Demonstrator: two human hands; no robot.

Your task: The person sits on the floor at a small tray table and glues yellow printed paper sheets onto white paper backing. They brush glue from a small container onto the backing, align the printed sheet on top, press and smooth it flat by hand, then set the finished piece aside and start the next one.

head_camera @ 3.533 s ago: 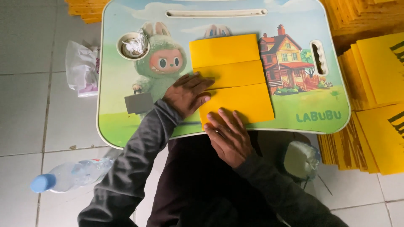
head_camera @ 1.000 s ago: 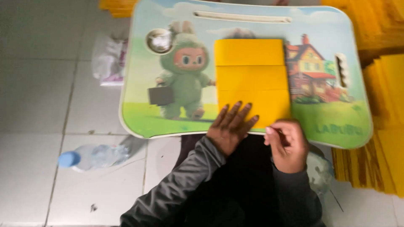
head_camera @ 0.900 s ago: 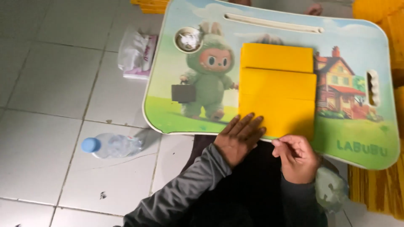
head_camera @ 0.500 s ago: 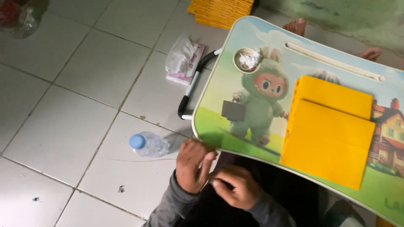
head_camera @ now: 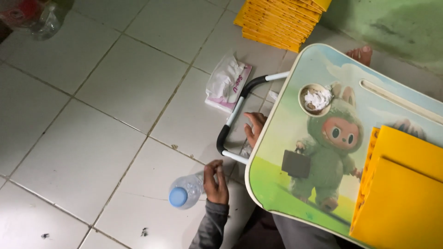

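The clear plastic bottle (head_camera: 188, 190) has a blue cap. The lap table (head_camera: 277, 138) shows a green cartoon creature on grass and sky. Yellow paper envelopes (head_camera: 401, 184) lie over white floor tiles (head_camera: 92, 138).

head view, looking down, floor near

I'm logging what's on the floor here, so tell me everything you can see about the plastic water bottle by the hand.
The water bottle is clear plastic with a light blue screw cap, which is on. It lies on its side on the white tiled floor, cap pointing toward the camera, just left of the lap desk. Its walls look ribbed and slightly crumpled. I cannot tell how much water it holds. The left hand rests on its far end, fingers curled over it; nothing else touches it.
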